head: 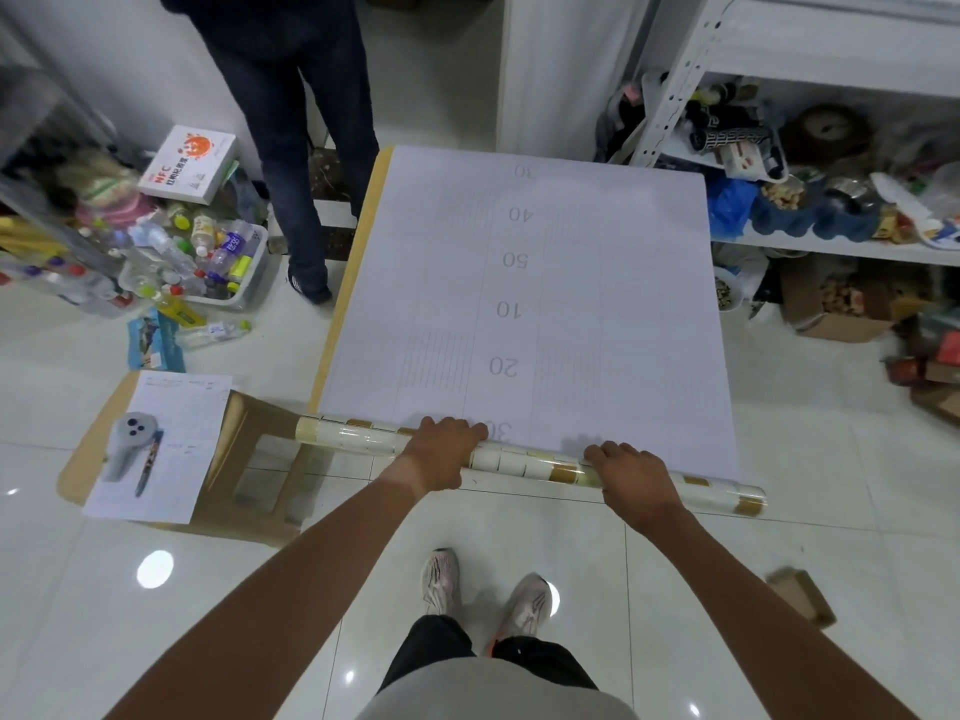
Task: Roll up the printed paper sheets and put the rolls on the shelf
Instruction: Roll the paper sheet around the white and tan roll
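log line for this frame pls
stage: rolling start | left hand: on roll | right hand: on roll | sheet: mostly flat on table | shelf: no roll seen

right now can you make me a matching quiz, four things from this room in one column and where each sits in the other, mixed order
Things:
1. paper roll
2. pen
3. orange and white box
4. plastic bottles

Places:
A. in a clear bin on the floor
B. under both hands at the near table edge
C. on a printed form on the stool
D. propped above the bin, far left

Pairs: 1-B, 2-C, 3-D, 4-A
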